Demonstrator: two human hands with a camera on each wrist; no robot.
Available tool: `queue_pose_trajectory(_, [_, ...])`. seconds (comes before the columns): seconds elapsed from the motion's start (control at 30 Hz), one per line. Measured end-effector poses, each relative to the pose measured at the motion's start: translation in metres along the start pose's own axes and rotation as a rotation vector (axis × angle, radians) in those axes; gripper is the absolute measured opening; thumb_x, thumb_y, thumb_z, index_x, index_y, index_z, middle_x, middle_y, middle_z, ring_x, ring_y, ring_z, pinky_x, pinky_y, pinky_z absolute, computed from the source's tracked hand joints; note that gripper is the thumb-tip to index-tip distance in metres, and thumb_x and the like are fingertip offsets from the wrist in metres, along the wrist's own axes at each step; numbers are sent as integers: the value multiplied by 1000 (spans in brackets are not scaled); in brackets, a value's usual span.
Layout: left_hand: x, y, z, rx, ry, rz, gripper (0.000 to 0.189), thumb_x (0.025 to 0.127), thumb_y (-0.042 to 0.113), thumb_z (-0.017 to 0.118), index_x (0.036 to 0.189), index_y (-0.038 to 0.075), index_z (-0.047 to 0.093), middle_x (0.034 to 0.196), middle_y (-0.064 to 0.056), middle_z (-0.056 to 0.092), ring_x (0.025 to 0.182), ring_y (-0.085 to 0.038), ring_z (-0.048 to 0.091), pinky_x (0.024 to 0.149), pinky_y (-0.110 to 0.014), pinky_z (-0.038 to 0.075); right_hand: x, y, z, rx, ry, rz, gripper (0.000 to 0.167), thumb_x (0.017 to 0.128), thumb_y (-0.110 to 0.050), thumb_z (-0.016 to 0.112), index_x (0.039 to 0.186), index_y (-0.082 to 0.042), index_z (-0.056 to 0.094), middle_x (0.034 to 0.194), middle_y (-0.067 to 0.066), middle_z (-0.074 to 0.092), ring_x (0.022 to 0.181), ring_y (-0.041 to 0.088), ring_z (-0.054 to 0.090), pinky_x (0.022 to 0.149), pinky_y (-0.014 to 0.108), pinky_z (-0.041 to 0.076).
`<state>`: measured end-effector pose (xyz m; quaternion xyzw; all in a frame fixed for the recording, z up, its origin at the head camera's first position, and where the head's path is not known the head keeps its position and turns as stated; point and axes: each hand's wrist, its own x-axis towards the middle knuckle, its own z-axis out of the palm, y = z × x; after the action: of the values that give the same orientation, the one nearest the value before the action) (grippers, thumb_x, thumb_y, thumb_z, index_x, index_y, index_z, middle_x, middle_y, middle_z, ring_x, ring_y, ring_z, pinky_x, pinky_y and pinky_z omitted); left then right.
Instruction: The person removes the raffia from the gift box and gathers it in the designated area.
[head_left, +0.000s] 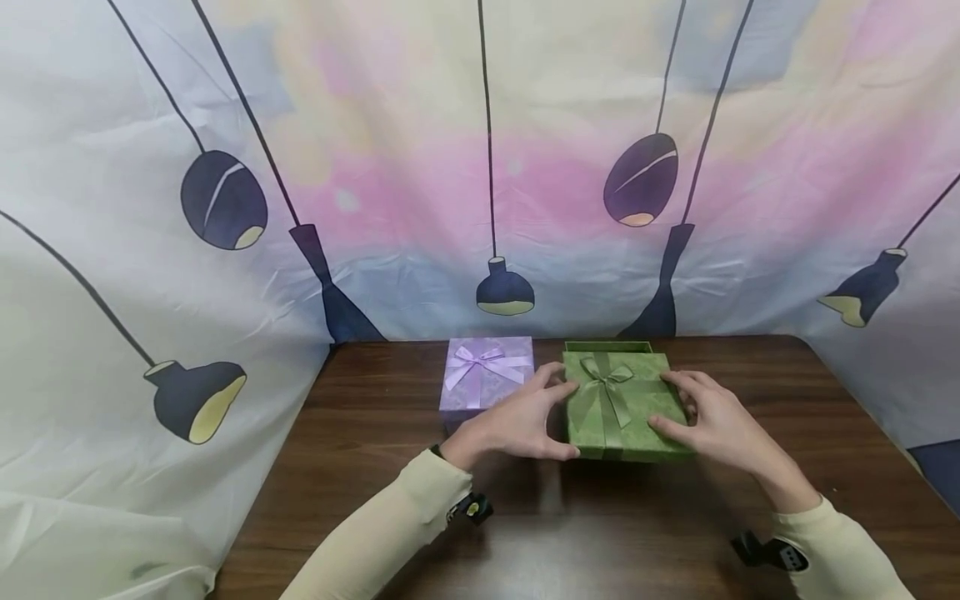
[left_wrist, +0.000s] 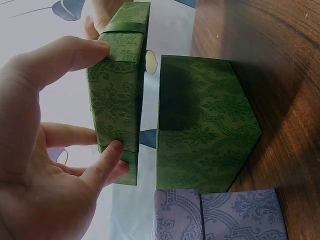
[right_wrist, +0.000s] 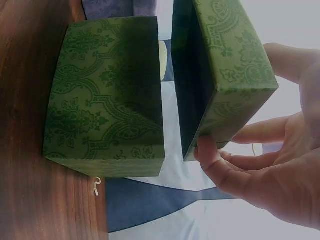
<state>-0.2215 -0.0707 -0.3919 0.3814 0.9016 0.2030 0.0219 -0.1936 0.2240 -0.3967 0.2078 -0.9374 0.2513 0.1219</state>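
A green gift box lid with a ribbon bow is held between both hands. My left hand grips its left side, the thumb on one edge and the other fingers along that side. On the opposite side my right hand holds the lid by its edge. Below the lid stands the patterned green box base, and both wrist views show a gap between the two. In the right wrist view the lid's dark underside shows beside the base. The inside of the base is hidden.
A lilac gift box with a bow stands left of the green box, close to my left hand. Both boxes are on a dark wooden table. A cloth backdrop printed with lamps hangs behind the table and at its sides.
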Motion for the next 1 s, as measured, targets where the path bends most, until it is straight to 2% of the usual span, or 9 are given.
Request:
queue_pose_trajectory(0.23, [-4, 5, -1, 49, 13, 4, 95, 73, 48, 79, 149, 8, 39, 154, -14, 27, 130, -21, 45, 104, -29, 43, -2, -1, -2, 5, 5, -1, 67, 83, -37, 76, 134, 1, 54, 98, 6, 51, 73, 11, 45, 64, 27, 39])
queue_pose_trajectory(0.53, [-7, 10, -4, 17, 43, 18, 93, 72, 46, 81, 147, 7, 43, 152, -14, 28, 128, -19, 45, 101, -27, 44, -3, -5, -9, 7, 39, -28, 65, 82, -36, 77, 132, 0, 56, 99, 6, 54, 73, 10, 46, 64, 27, 41])
queue_pose_trajectory(0.7, [-11, 21, 4, -5, 33, 24, 95, 72, 48, 81, 148, 8, 40, 154, -14, 27, 129, -19, 45, 102, -26, 44, -17, -3, -11, -3, 52, 4, 64, 81, -36, 78, 130, -1, 57, 99, 5, 55, 72, 8, 45, 62, 26, 40])
queue_pose_trajectory(0.77, [-14, 25, 8, -7, 26, 26, 96, 72, 49, 81, 149, 8, 40, 154, -14, 26, 129, -19, 45, 102, -26, 43, -24, -2, -10, -3, 44, 19, 66, 81, -36, 78, 131, -1, 56, 103, 8, 57, 74, 8, 47, 62, 26, 42])
queue_pose_trajectory(0.9, [-20, 31, 12, 12, 39, 27, 95, 72, 50, 81, 148, 9, 41, 154, -14, 25, 130, -18, 44, 102, -26, 43, -29, -3, -8, 10, 39, 29, 74, 80, -36, 79, 136, 4, 51, 113, 16, 61, 83, 16, 59, 65, 31, 48])
queue_pose_trajectory(1.0, [-24, 32, 10, 37, 60, 32, 95, 72, 50, 81, 148, 10, 42, 153, -14, 26, 129, -18, 44, 103, -26, 42, -27, -6, -9, 15, 36, 23, 79, 80, -36, 79, 138, 7, 47, 113, 19, 61, 86, 21, 61, 67, 35, 50])
